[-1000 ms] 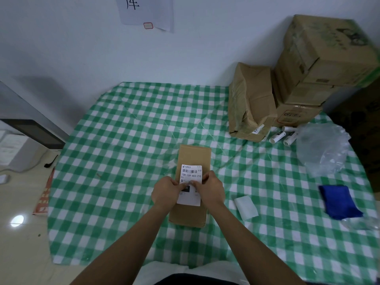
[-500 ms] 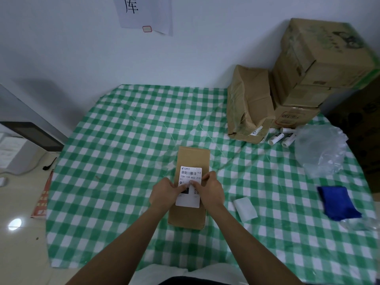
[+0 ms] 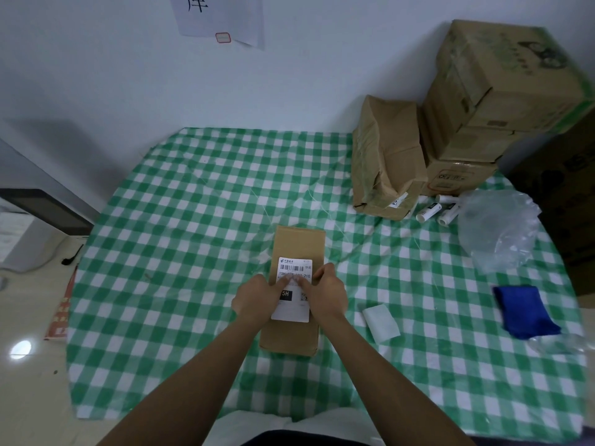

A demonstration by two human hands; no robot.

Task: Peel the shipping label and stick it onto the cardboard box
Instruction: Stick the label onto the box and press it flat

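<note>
A small brown cardboard box (image 3: 299, 243) lies lengthwise on the green checked tablecloth (image 3: 180, 252), in the middle and close to me. A white shipping label (image 3: 294, 267) with a barcode lies flat on the box's top. My left hand (image 3: 254, 299) rests on the label's left side with its fingers stretched over the print. My right hand (image 3: 326, 296) touches the label's right side with its fingertips. Both hands cover the label's middle; its top and bottom edges show.
A white piece of backing paper (image 3: 381, 322) lies right of the box. Further right are a blue cloth (image 3: 523, 315) and a clear plastic bag (image 3: 497, 230). Stacked cartons (image 3: 502, 91), a crumpled carton (image 3: 386, 156) and small white tubes (image 3: 429, 211) fill the far right corner.
Both hands have stayed on the label, with the fingertips sliding slightly up across it. The box has not moved.
</note>
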